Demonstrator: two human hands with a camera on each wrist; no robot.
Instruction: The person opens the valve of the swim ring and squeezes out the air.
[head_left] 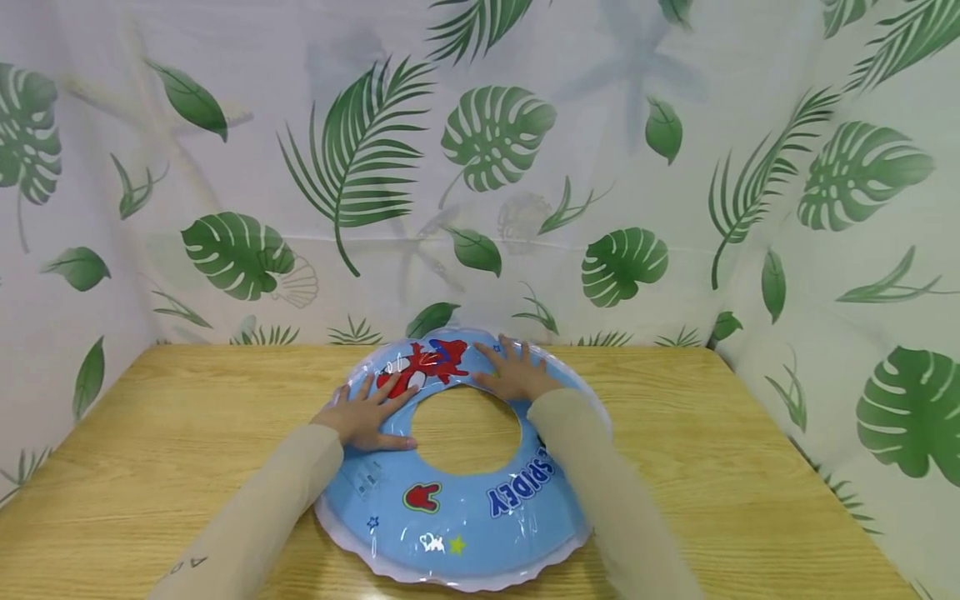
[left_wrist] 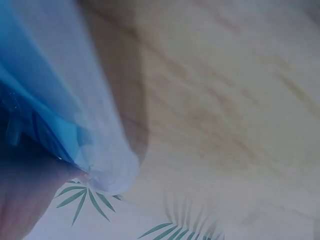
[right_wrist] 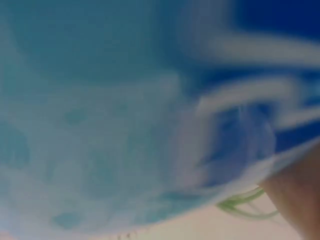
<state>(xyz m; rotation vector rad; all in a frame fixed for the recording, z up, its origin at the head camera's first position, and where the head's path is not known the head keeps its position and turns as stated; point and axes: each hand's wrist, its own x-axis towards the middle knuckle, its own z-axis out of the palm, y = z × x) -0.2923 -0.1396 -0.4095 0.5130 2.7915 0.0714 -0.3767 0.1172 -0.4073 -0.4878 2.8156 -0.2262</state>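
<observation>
A blue inflatable swim ring (head_left: pixel 465 533) with a pale scalloped rim lies on the wooden table in the head view. Its top carries a red cartoon figure, the letters SPIDEY and small stars. My left hand (head_left: pixel 365 417) rests with spread fingers on the ring's left side, thumb pointing to the central hole. On the far right part of the ring lies my right hand (head_left: pixel 517 375), fingers spread and pointing up and left. In the left wrist view the ring's pale edge (left_wrist: pixel 100 115) shows beside the hand. Blue ring surface (right_wrist: pixel 100 125) fills most of the right wrist view.
The wooden table (head_left: pixel 750 467) extends on both sides of the ring. Behind it and to the sides hangs a white curtain (head_left: pixel 540 275) printed with green leaves. Both forearms wear light sleeves (head_left: pixel 262 500).
</observation>
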